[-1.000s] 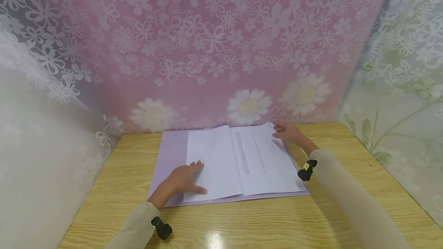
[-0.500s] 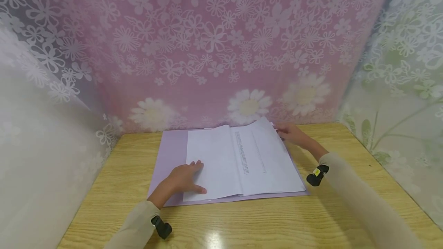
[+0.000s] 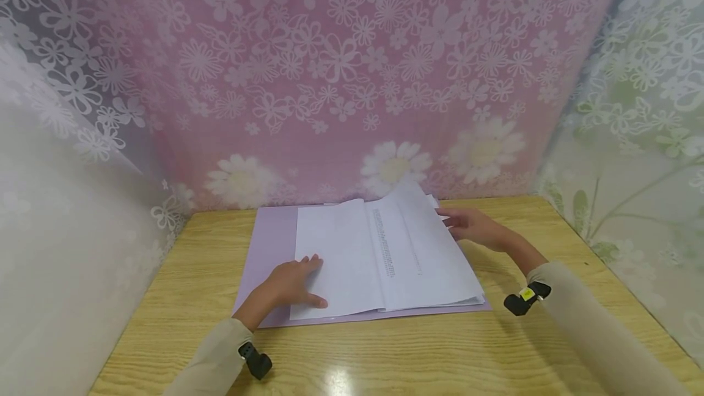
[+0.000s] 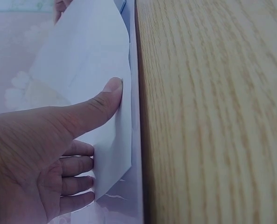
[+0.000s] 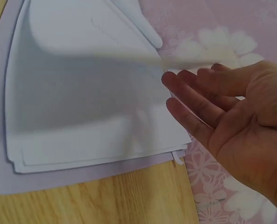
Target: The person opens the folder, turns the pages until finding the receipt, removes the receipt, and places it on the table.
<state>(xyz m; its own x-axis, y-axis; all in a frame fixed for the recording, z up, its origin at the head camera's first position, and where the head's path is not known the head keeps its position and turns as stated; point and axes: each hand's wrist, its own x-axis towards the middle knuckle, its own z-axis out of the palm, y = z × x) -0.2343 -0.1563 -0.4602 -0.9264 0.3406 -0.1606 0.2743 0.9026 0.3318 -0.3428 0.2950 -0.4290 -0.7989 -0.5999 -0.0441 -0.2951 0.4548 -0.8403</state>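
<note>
An open book or folder of white pages lies in a lilac cover [image 3: 272, 237] on the table. In the head view my left hand [image 3: 291, 283] rests on the blank left page [image 3: 341, 261], fingers spread and fairly straight. The left wrist view shows its thumb [image 4: 108, 93] on the page near the lower edge. My right hand [image 3: 478, 228] is at the right edge of the printed right page [image 3: 412, 243], whose far corner is raised. In the right wrist view the right hand's thumb and index finger meet at the blurred edge of the lifted page [image 5: 129, 59]; its other fingers extend loosely.
The wood-grain table [image 3: 385, 353] surrounds the cover at the sides and front. A pink flowered cloth [image 3: 330, 109] hangs right behind the book, with pale cloths at left and right. A small white tab [image 5: 178, 158] sticks out from the pages.
My right hand has moved right and toward me from the far corner. The right page's far corner has risen and tilts leftward. My left hand has stayed in place.
</note>
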